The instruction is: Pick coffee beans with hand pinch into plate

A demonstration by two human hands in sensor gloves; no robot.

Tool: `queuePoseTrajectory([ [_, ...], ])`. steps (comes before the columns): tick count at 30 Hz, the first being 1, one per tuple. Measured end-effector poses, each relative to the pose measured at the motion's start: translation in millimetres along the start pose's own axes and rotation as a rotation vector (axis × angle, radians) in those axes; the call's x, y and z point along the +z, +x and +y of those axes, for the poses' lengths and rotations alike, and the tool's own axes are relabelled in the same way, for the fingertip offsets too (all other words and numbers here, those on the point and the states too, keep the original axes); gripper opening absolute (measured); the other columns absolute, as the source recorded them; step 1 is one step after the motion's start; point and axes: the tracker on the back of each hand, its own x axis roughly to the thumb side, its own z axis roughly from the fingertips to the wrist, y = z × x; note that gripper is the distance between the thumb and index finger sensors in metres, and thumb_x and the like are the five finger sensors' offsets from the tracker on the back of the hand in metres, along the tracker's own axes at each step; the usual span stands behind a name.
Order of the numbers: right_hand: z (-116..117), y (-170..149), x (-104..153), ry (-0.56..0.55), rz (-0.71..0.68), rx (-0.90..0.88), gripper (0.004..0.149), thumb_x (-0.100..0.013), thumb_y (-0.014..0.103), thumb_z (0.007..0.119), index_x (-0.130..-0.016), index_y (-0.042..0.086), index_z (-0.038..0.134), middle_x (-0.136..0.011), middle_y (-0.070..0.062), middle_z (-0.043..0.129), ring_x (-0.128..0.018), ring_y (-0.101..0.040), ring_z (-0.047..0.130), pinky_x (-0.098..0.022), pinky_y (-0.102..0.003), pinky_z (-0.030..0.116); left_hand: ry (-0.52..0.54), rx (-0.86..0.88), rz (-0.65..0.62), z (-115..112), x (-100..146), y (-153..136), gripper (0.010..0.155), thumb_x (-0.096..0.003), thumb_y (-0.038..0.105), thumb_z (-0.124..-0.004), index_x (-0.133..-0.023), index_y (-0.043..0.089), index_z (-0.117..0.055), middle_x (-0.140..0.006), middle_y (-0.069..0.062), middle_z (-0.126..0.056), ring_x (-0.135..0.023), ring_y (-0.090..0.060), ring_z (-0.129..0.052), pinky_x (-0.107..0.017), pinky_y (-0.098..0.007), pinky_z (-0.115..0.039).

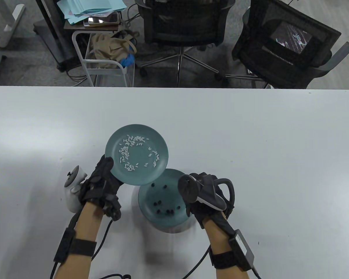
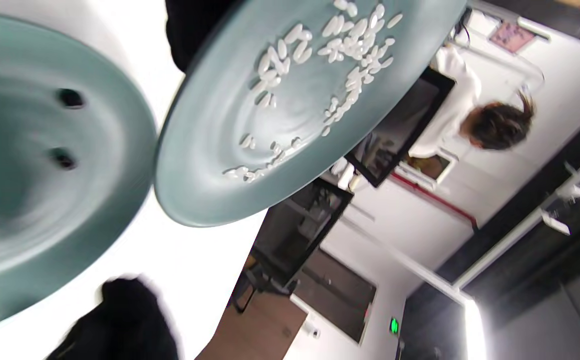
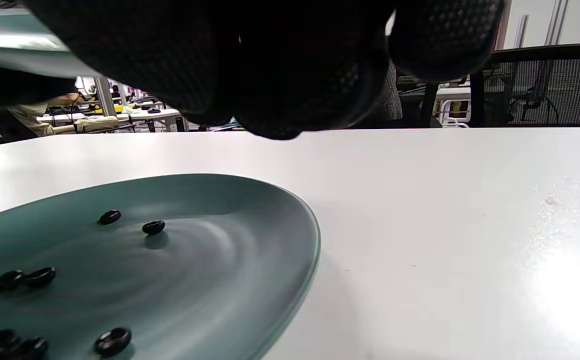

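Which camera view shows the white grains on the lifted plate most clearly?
The left wrist view: the white grains fill the frame close up on the lifted plate. The table view shows them smaller, scattered in a ring. The right wrist view shows only the coffee beans on the lower plate.

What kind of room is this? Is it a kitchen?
Probably not a kitchen; more likely an office or lab. Behind the white table stand mesh office chairs, a cart with papers, and a screen.

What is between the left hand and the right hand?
In the table view, two teal plates: the rice plate held by the left hand, and the bean plate beside the right hand.
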Motion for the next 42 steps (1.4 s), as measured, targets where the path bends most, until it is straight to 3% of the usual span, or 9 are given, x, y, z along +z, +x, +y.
queuePoseTrajectory([
  [8, -0.7, -0.2, -0.5, 0.048, 0.001, -0.034, 0.038, -0.046, 0.037, 0.081, -0.082, 0.023, 0.082, -0.077, -0.01, 0.092, -0.054, -0.027, 0.091, -0.05, -0.056, 0.071, 0.077, -0.082, 0.227, 9.2, -69.0, -7.9, 0.063, -0.049, 0.059, -0.05, -0.104, 0.048, -0.022, -0.115, 0.011, -0.044, -0.111, -0.015, -0.061, -0.083, -0.029, -0.071],
  [14, -0.4, 1.3, -3.1, 0.055, -0.007, -0.074, 0.038, -0.046, 0.037, 0.081, -0.081, 0.023, 0.082, -0.077, -0.01, 0.092, -0.054, -0.028, 0.091, -0.05, -0.056, 0.071, 0.055, -0.034, 0.259, 15.4, -78.1, -10.9, 0.064, -0.0493, 0.06, -0.049, -0.104, 0.047, -0.019, -0.116, 0.011, -0.041, -0.112, -0.018, -0.056, -0.085, -0.03, -0.066],
  [19, 0.5, 2.4, -3.5, 0.062, -0.005, -0.057, 0.038, -0.046, 0.037, 0.081, -0.081, 0.023, 0.082, -0.077, -0.01, 0.092, -0.054, -0.028, 0.091, -0.05, -0.056, 0.071, 0.094, -0.156, 0.199, 12.9, -68.3, -0.3, 0.078, -0.0478, 0.066, -0.05, -0.098, 0.041, 0.005, -0.114, 0.006, -0.015, -0.111, -0.019, -0.037, -0.084, -0.037, -0.053],
  [22, -4.6, 2.7, -1.4, 0.041, -0.008, -0.072, 0.038, -0.046, 0.037, 0.081, -0.081, 0.023, 0.082, -0.077, -0.01, 0.092, -0.054, -0.028, 0.091, -0.05, -0.056, 0.071, 0.126, -0.171, 0.129, 10.9, -54.6, 5.6, 0.079, -0.0487, 0.064, -0.051, -0.098, 0.038, 0.005, -0.11, 0.005, 0.005, -0.11, -0.025, -0.016, -0.085, -0.043, -0.039],
  [25, -15.2, 0.4, 2.2, -0.003, -0.015, -0.112, 0.038, -0.046, 0.037, 0.081, -0.081, 0.023, 0.082, -0.077, -0.01, 0.092, -0.054, -0.028, 0.091, -0.05, -0.056, 0.071, 0.203, -0.196, 0.055, 10.0, -31.9, 12.3, 0.076, -0.0487, 0.06, -0.055, -0.1, 0.038, -0.003, -0.109, 0.007, 0.007, -0.109, -0.024, -0.002, -0.081, -0.051, -0.024],
  [28, -28.6, -5.4, 8.9, -0.061, -0.013, -0.189, 0.038, -0.046, 0.037, 0.081, -0.081, 0.023, 0.082, -0.077, -0.01, 0.092, -0.054, -0.028, 0.091, -0.05, -0.056, 0.071, 0.221, -0.205, -0.009, 4.8, -5.0, 18.3, 0.075, -0.048, 0.058, -0.057, -0.103, 0.035, -0.012, -0.111, 0.004, -0.003, -0.108, -0.026, -0.011, -0.077, -0.053, -0.026],
  [33, -63.5, -15.4, 31.2, -0.272, -0.011, -0.295, 0.038, -0.046, 0.037, 0.081, -0.081, 0.022, 0.083, -0.076, -0.011, 0.093, -0.053, -0.029, 0.091, -0.048, -0.056, 0.071, 0.103, -0.263, -0.147, -16.8, 59.4, 32.7, 0.073, -0.0478, 0.058, -0.059, -0.104, 0.035, -0.018, -0.112, 0.005, -0.006, -0.109, -0.026, -0.012, -0.078, -0.054, -0.025],
  [39, -91.8, -30.5, 72.8, -0.594, -0.015, -0.202, 0.046, -0.046, 0.046, 0.077, -0.086, 0.023, 0.079, -0.082, -0.013, 0.089, -0.059, -0.032, 0.088, -0.049, -0.057, 0.069, 0.324, -0.648, -0.399, -15.7, 127.6, 45.1, 0.07, -0.0453, 0.055, -0.065, -0.105, 0.03, -0.038, -0.114, 0.0, -0.027, -0.108, -0.031, -0.03, -0.076, -0.057, -0.03],
  [42, -87.8, -40.9, 82.9, -0.593, -0.017, -0.101, 0.052, -0.046, 0.052, 0.075, -0.092, 0.029, 0.072, -0.093, -0.011, 0.081, -0.075, -0.035, 0.081, -0.058, -0.064, 0.061, 0.448, -0.841, -0.459, -10.4, 133.0, 36.5, 0.069, -0.0431, 0.054, -0.068, -0.103, 0.029, -0.046, -0.113, -0.002, -0.035, -0.106, -0.033, -0.037, -0.075, -0.058, -0.033],
])
